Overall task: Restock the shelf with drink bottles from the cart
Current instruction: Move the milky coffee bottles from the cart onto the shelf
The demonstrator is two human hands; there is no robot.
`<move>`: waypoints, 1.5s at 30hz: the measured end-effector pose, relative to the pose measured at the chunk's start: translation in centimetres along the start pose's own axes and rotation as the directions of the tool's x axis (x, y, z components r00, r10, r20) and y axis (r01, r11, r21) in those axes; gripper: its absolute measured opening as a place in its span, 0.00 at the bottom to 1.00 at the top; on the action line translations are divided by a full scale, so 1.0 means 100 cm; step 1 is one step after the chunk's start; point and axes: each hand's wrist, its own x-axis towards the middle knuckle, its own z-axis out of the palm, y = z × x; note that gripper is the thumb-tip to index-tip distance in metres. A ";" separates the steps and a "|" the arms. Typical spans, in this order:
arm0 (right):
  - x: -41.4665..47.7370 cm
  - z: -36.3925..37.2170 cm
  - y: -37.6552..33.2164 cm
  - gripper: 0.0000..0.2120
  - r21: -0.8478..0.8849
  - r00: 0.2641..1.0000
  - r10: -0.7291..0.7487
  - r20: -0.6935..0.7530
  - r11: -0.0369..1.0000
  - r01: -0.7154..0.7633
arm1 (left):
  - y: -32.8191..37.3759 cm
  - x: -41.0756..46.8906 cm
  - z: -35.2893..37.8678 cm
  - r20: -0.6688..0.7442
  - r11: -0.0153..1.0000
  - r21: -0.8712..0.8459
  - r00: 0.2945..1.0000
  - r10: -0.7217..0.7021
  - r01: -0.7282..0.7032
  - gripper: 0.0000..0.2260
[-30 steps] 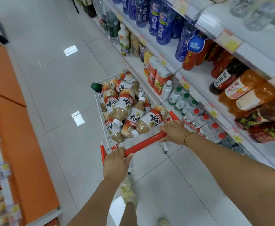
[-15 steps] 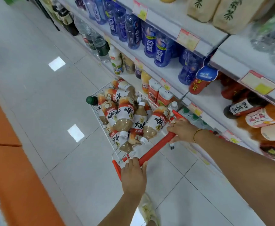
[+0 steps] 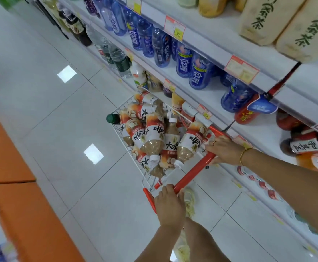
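A white wire cart [image 3: 125,138] stands in the aisle, piled with several brown drink bottles [image 3: 153,137] that have white and orange labels and white caps. One dark bottle with a green cap [image 3: 113,118] lies at the cart's left edge. My left hand [image 3: 170,205] is closed around the near end of the red cart handle [image 3: 194,172]. My right hand [image 3: 223,152] grips its far end, close to the shelf. The white shelf [image 3: 213,97] runs along the right, holding blue bottles [image 3: 197,70].
Orange shelving [image 3: 12,167] borders the aisle on the left. Red and brown bottles [image 3: 305,148] fill the lower right shelves, tan cartons [image 3: 290,21] the top shelf. Price tags [image 3: 241,69] hang on the shelf edges. Pale tiled floor [image 3: 60,114] stretches ahead. My shoe [image 3: 190,201] is under the handle.
The cart has rolled forward along the shelf and my view has swung up toward the higher shelves. Both hands stay on the red handle.
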 end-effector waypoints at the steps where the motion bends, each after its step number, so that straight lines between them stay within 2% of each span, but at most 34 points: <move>1: 0.000 -0.002 -0.002 0.16 0.000 1.000 0.005 0.011 1.000 -0.005 | -0.001 0.001 -0.003 0.053 0.999 -0.035 0.998 -0.017 0.019 0.18; 3: 0.002 -0.007 -0.003 0.15 0.014 0.998 0.016 0.060 1.000 -0.017 | -0.004 0.010 -0.011 0.173 0.988 -0.132 0.983 -0.052 0.076 0.18; 4: 0.003 -0.011 -0.004 0.14 0.044 0.996 0.021 0.089 0.999 -0.025 | -0.008 0.016 -0.015 0.235 0.965 -0.238 0.970 -0.056 0.113 0.16; 6: 0.008 -0.021 -0.006 0.13 0.182 0.992 0.029 0.120 0.982 -0.051 | -0.012 0.030 -0.033 0.331 0.856 -0.455 0.939 -0.093 0.245 0.16; 8: 0.014 -0.033 -0.008 0.16 0.318 0.997 0.037 0.066 0.947 -0.056 | -0.016 0.046 -0.054 0.318 0.695 -0.623 0.928 -0.192 0.358 0.19; 10: 0.022 -0.048 -0.011 0.24 0.337 0.995 0.026 -0.093 0.942 0.007 | -0.019 0.064 -0.071 0.381 0.467 -0.746 0.879 -0.286 0.475 0.18; 12: 0.032 -0.060 -0.015 0.30 0.275 0.979 -0.018 -0.201 0.959 0.074 | -0.018 0.080 -0.086 0.506 0.254 -0.782 0.818 -0.273 0.569 0.16; 14: 0.043 -0.065 -0.020 0.34 0.143 0.987 -0.064 -0.148 0.986 0.086 | -0.015 0.095 -0.098 0.582 0.081 -0.781 0.768 -0.266 0.619 0.11; 15: 0.050 -0.063 -0.022 0.35 0.061 0.991 -0.086 -0.105 0.994 0.093 | -0.014 0.101 -0.101 0.600 0.049 -0.769 0.747 -0.286 0.637 0.08; 17: 0.059 -0.057 -0.025 0.36 -0.023 0.993 -0.111 -0.041 0.994 0.110 | -0.012 0.109 -0.105 0.612 0.069 -0.746 0.723 -0.321 0.662 0.09; 18: 0.061 -0.054 -0.025 0.37 -0.029 0.994 -0.105 -0.021 0.994 0.105 | -0.012 0.113 -0.105 0.604 0.115 -0.739 0.729 -0.322 0.664 0.09; 21: 0.060 -0.049 -0.028 0.37 -0.016 0.995 -0.092 -0.026 0.996 0.091 | -0.014 0.119 -0.112 0.527 0.331 -0.720 0.791 -0.312 0.610 0.07; 24: 0.057 -0.050 -0.032 0.35 0.003 0.995 -0.055 -0.077 0.998 0.056 | -0.018 0.125 -0.129 0.477 0.471 -0.690 0.835 -0.275 0.550 0.07; 25: 0.056 -0.052 -0.034 0.35 0.035 0.996 -0.033 -0.087 0.999 0.036 | -0.021 0.127 -0.135 0.461 0.536 -0.662 0.849 -0.259 0.523 0.10; 28: 0.049 -0.061 -0.043 0.37 0.270 0.982 0.105 -0.154 0.961 -0.061 | -0.034 0.136 -0.156 0.370 0.718 -0.549 0.894 -0.251 0.429 0.11; 30: 0.040 -0.069 -0.051 0.41 0.515 0.930 0.283 -0.234 0.848 -0.129 | -0.036 0.145 -0.177 0.273 0.826 -0.460 0.937 -0.217 0.325 0.11; 32: 0.028 -0.083 -0.062 0.41 0.717 0.850 0.449 -0.275 0.685 -0.130 | -0.031 0.155 -0.202 0.195 0.902 -0.386 0.973 -0.124 0.193 0.08; 34: 0.016 -0.100 -0.073 0.39 0.821 0.774 0.556 -0.304 0.565 -0.084 | -0.020 0.166 -0.229 0.161 0.943 -0.325 0.987 -0.016 0.068 0.07; 37: -0.002 -0.124 -0.087 0.35 0.887 0.673 0.659 -0.336 0.461 -0.009 | 0.002 0.177 -0.267 0.095 0.968 -0.234 0.988 0.118 -0.093 0.10; 40: -0.026 -0.153 -0.098 0.32 0.891 0.586 0.713 -0.386 0.454 0.034 | 0.020 0.175 -0.310 0.028 0.940 -0.217 0.960 0.277 -0.265 0.12; 45: -0.078 -0.218 -0.126 0.32 0.877 0.436 0.768 -0.469 0.465 0.123 | 0.041 0.150 -0.396 -0.226 0.787 -0.255 0.826 0.516 -0.562 0.11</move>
